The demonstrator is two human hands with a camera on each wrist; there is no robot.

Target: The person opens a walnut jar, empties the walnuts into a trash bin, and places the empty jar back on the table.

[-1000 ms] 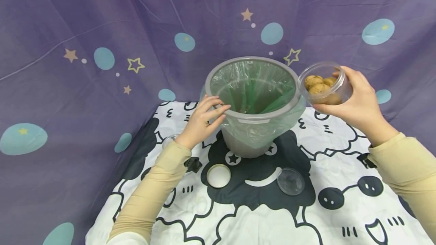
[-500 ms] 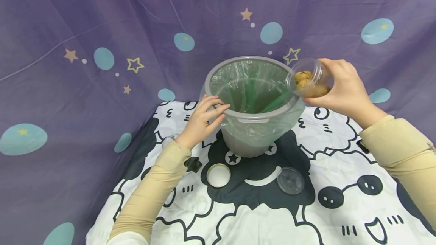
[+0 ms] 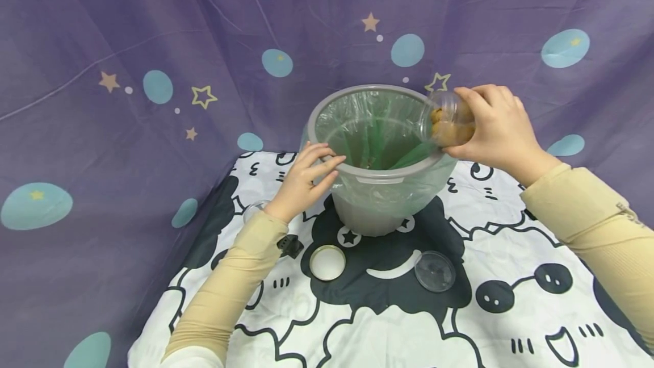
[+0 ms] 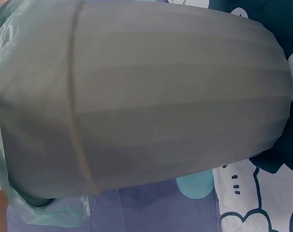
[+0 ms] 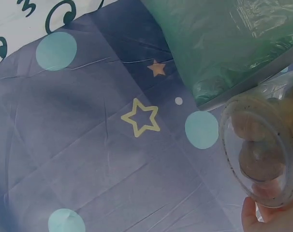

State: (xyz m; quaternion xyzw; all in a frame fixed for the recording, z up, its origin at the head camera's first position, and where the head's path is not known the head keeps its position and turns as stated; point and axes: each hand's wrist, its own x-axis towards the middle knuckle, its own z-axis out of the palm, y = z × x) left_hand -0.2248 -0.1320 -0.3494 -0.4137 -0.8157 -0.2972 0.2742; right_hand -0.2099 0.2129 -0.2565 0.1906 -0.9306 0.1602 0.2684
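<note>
My right hand (image 3: 503,129) grips a clear plastic jar (image 3: 449,101), tilted on its side with its mouth over the right rim of a grey trash can (image 3: 375,217). Round brown walnuts (image 3: 443,127) lie inside the jar. From the right wrist view, the jar's round base (image 5: 260,159) faces the camera, with fingers at its lower edge. A thin green trash bag (image 3: 375,129) lines the can and folds out over its rim. My left hand (image 3: 306,178) rests on the can's near left rim, fingers extended. The left wrist view is filled by the can's side (image 4: 175,96).
Two round lids lie in front of the can: a white one with a gold edge (image 3: 327,263) and a clear one (image 3: 435,271). Another clear round piece (image 3: 252,209) is partly hidden behind the left forearm. A purple curtain (image 3: 204,27) hangs behind the patterned cloth (image 3: 388,339).
My right hand has moved left and turned the jar further onto its side, its mouth now over the can's rim. The left hand has stayed on the rim.
</note>
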